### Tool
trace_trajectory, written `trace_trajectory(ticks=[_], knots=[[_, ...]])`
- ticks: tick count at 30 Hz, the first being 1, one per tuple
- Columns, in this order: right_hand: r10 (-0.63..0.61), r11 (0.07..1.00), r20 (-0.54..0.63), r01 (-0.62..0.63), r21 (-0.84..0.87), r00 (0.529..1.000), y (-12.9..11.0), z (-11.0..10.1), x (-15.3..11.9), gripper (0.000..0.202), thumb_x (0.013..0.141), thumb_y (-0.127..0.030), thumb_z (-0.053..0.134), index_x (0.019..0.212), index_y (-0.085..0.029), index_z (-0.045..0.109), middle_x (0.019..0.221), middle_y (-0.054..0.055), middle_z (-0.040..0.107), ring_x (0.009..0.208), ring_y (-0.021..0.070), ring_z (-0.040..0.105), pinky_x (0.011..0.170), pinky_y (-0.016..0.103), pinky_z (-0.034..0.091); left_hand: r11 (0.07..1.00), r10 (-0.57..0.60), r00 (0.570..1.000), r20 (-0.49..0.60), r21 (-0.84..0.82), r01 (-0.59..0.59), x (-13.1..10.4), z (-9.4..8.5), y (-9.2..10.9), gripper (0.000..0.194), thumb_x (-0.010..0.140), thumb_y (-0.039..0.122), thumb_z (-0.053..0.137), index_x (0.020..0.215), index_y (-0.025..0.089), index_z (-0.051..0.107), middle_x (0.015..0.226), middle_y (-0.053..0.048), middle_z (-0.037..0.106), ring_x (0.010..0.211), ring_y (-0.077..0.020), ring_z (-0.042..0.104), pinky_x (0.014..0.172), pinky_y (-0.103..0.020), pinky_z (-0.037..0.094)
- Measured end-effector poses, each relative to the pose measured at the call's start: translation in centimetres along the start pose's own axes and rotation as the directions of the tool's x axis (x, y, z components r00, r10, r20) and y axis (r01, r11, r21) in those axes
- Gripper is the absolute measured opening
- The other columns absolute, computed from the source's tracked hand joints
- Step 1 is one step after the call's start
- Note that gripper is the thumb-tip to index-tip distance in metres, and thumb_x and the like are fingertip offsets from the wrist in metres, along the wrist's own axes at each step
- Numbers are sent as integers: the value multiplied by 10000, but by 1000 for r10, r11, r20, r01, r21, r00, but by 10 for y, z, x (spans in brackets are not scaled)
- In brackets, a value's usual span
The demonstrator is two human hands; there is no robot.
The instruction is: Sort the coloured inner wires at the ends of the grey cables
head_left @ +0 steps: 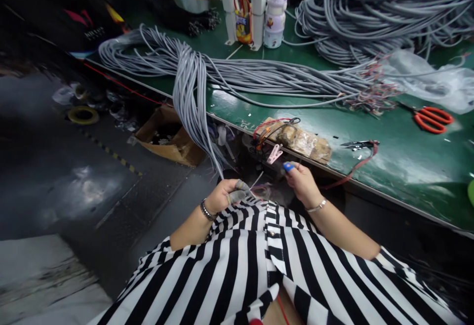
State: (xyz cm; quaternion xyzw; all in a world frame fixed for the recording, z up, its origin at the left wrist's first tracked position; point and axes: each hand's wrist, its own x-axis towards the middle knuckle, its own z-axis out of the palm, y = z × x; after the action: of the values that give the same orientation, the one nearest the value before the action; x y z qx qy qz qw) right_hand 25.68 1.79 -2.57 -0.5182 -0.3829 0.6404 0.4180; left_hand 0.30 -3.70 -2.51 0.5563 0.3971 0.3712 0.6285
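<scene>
My left hand [226, 195], with grey finger covers on its fingertips, is closed on a thin grey cable that comes down from the hanging part of a cable bundle [190, 88]. Thin strands, one reddish, show just past its fingers in front of my striped shirt. My right hand [302, 182], a blue cover on one fingertip, is pinched together to the right of it, below the table edge. Whether anything sits between those fingers is too small to see. Close to it are a pink clothespin [275, 153] and a taped, cardboard-coloured block [296, 140] with red and black wires.
On the green table [403, 177] lie orange-handled scissors [433, 119], a small dark tool [360, 144] with a reddish strap, and a plastic bag [437, 80]. A bottle [275, 19] and a large cable coil [388, 14] stand behind. A cardboard box [170, 137] is below left.
</scene>
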Motion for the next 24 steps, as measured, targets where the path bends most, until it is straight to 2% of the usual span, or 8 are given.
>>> trace_trajectory(ticks=[3, 6, 8, 12, 15, 19, 22, 24], knots=[[-115, 986, 147, 131, -99, 982, 5, -17, -2, 465, 736, -622, 685, 721, -160, 635, 564, -10, 535, 460, 70, 370, 410, 207, 250, 980, -96, 994, -54, -177, 85, -2, -2, -1, 431, 779, 520, 722, 856, 123, 571, 651, -36, 688, 479, -105, 619, 473, -193, 485], [-168, 948, 444, 268, -174, 880, 8, -13, -10, 559, 681, -628, 744, 979, -160, 679, 838, 58, 671, 637, 119, 533, 542, 232, 417, 969, -87, 991, -106, -241, 59, 4, 4, 4, 434, 754, 495, 756, 851, 131, 541, 671, -40, 702, 503, -120, 650, 482, -199, 508], [-169, 923, 563, 331, -198, 809, 6, -1, -14, 664, 653, -597, 786, 1139, -172, 632, 941, 60, 674, 648, 112, 535, 559, 231, 429, 971, -75, 989, -127, -236, 43, 11, 12, 8, 440, 735, 488, 773, 844, 133, 538, 648, -27, 694, 494, -112, 640, 482, -196, 512], [-281, 853, 548, 466, -233, 788, -2, 25, -18, 458, 757, -518, 742, 1036, -170, 641, 817, 20, 652, 578, 94, 507, 524, 218, 416, 980, -93, 988, -122, -185, 70, 22, 29, 12, 467, 675, 482, 818, 814, 141, 530, 614, 3, 669, 489, -98, 617, 494, -201, 524], [-447, 757, 482, 606, -245, 753, -7, 30, -17, 278, 873, -451, 637, 856, -175, 667, 780, 41, 681, 684, 145, 612, 658, 265, 495, 983, -107, 989, -100, -159, 90, 25, 34, 9, 476, 660, 484, 827, 817, 144, 533, 603, 13, 657, 492, -91, 609, 503, -193, 515], [-490, 695, 558, 686, -214, 670, -11, 23, -13, 253, 912, -404, 599, 834, -184, 696, 798, 51, 712, 718, 163, 655, 699, 280, 514, 970, -141, 983, 117, -181, 161, 28, 23, 10, 509, 692, 567, 774, 847, 124, 576, 667, -45, 697, 561, -118, 650, 562, -215, 528], [-428, 737, 624, 652, -178, 654, -13, 19, -11, 283, 910, -419, 598, 826, -172, 709, 774, 48, 704, 690, 151, 638, 679, 267, 507, 945, -208, 903, 376, -160, 284, 33, 12, 13, 580, 724, 656, 692, 843, 92, 625, 715, -120, 722, 550, -148, 660, 546, -243, 526], [-375, 803, 634, 579, -142, 676, -13, 17, -9, 307, 875, -452, 637, 805, -162, 708, 776, 51, 700, 696, 151, 629, 679, 267, 504, 932, -250, 858, 448, -128, 339, 38, 8, 14, 595, 718, 665, 691, 827, 83, 644, 678, -118, 713, 489, -133, 628, 496, -227, 497]])
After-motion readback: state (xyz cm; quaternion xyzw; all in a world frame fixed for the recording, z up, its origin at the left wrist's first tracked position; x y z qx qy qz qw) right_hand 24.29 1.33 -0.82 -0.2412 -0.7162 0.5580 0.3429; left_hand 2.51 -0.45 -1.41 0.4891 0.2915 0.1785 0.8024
